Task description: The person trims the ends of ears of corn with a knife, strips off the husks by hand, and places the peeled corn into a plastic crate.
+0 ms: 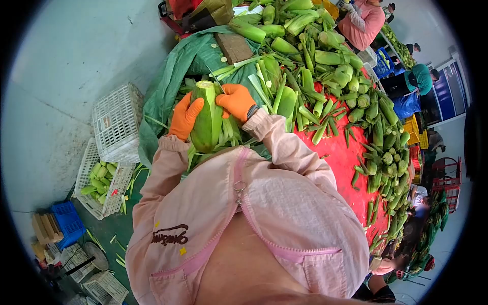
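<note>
A large ear of corn (205, 122) in its green husk stands nearly upright before my chest, its pale cut end on top. My left hand (186, 116), in an orange glove, is closed round its left side with the thumb along the husk. My right hand (237, 101), also gloved in orange, is closed at the upper right of the ear. A thin dark strip like a knife blade (217, 84) sticks up from its fingers; the handle is hidden. Loose husk leaves (230, 133) lie behind and below the ear.
Piled ears of corn (330, 56) and trimmings cover the red sheet (338, 152) to the right. A wooden block (234, 48) rests on the green tarp (165, 81). White crates (118, 124) stand left, one holding green ears (101, 178). Co-workers (361, 25) are at the upper right.
</note>
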{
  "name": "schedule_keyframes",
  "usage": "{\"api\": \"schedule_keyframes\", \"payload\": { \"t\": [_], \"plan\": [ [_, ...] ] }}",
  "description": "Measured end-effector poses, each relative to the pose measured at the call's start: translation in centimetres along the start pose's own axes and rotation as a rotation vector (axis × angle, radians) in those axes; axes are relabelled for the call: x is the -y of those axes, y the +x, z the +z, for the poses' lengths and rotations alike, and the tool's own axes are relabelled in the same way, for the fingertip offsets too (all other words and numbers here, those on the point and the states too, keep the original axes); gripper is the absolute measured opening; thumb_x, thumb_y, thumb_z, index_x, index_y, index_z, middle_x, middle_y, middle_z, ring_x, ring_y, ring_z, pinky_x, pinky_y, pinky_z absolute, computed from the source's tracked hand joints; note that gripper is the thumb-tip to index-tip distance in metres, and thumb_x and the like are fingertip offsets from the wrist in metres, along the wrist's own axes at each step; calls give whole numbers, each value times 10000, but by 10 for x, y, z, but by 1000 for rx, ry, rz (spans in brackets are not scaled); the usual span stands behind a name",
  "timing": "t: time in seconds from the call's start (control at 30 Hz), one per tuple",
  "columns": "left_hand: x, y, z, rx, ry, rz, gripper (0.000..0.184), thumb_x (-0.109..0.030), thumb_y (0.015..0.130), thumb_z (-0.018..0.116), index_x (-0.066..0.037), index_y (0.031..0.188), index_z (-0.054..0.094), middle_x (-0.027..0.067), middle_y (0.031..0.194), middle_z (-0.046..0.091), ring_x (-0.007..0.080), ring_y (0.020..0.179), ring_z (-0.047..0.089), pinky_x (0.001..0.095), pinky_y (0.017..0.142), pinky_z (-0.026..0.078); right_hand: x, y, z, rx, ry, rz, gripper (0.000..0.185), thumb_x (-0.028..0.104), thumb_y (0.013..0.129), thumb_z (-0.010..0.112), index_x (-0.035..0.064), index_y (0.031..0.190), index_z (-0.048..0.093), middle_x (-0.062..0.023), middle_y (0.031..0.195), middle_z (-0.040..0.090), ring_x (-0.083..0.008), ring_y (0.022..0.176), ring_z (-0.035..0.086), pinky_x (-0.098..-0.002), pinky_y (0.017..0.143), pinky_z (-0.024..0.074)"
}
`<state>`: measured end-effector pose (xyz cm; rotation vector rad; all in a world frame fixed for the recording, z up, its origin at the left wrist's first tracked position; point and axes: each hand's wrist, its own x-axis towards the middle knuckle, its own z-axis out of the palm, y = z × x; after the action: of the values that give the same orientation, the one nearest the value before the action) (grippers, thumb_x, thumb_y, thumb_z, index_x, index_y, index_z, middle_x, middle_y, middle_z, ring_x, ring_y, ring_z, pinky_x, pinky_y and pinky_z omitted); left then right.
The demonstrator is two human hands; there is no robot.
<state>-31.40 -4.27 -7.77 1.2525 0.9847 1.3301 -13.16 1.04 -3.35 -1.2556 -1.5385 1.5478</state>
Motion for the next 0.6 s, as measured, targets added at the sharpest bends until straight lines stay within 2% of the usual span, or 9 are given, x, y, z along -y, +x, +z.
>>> {"api": "schedule_keyframes", "payload": {
  "t": [0.13,0.2,0.27,0.33,0.4,0.47,0.53,0.57,0.6],
  "plan": [
    [11,2,-4,43,-56,-76,529,-434,966,584,-6,1277,569,24,1115,629,103,975,554,261,857,448,-8,-5,-7,33,156,-3,142,105,789,612,-33,757,631,-100,622,612,-175,448,562,-293,448,448],
    [21,5,-7,-15,-96,-97,533,-443,977,561,-6,1283,567,27,1122,621,108,992,548,265,875,440,-10,-8,-9,59,269,5,139,104,788,617,-32,763,636,-100,607,611,-174,446,553,-287,447,436],
    [32,11,-10,-83,-45,-137,530,-433,981,556,-10,1301,552,30,1138,614,113,1005,545,266,892,432,-17,-9,-11,68,499,26,132,104,782,625,-24,755,609,-129,585,602,-209,423,542,-325,435,450],
    [29,9,-3,-152,9,-174,527,-422,986,551,-13,1319,537,33,1153,607,118,1019,542,267,908,425,-14,-12,-7,35,500,35,134,114,782,621,-15,750,600,-128,557,585,-223,420,541,-337,439,454],
    [20,4,31,-187,-66,59,586,-423,970,576,-30,1389,465,39,1170,597,126,993,546,267,888,427,-14,-11,-4,-45,487,65,135,112,786,617,-14,741,599,-124,545,575,-227,422,543,-340,433,445],
    [23,6,46,-230,-96,81,604,-440,936,621,-41,1363,465,49,1170,595,139,940,563,289,831,457,-11,-16,3,-12,482,48,139,120,787,615,-10,742,596,-123,538,569,-228,418,539,-340,430,440],
    [30,8,49,-320,-395,-151,566,-462,908,653,-51,1269,508,62,1153,596,164,884,581,321,780,482,-15,-24,7,18,477,46,143,128,788,614,-6,742,593,-122,531,563,-229,415,534,-340,427,435],
    [30,10,47,-346,-421,-142,540,-496,887,667,-58,1175,538,90,1115,625,201,880,612,346,783,509,-18,-25,7,103,619,41,148,140,786,616,-2,752,591,-122,534,561,-229,415,531,-338,429,436],
    [31,15,44,-350,-424,-137,540,-496,887,667,-58,1175,538,90,1115,625,201,880,612,346,783,509,-22,-23,6,190,759,32,155,152,785,619,2,762,589,-121,536,558,-229,416,529,-336,432,436]
  ]
}}
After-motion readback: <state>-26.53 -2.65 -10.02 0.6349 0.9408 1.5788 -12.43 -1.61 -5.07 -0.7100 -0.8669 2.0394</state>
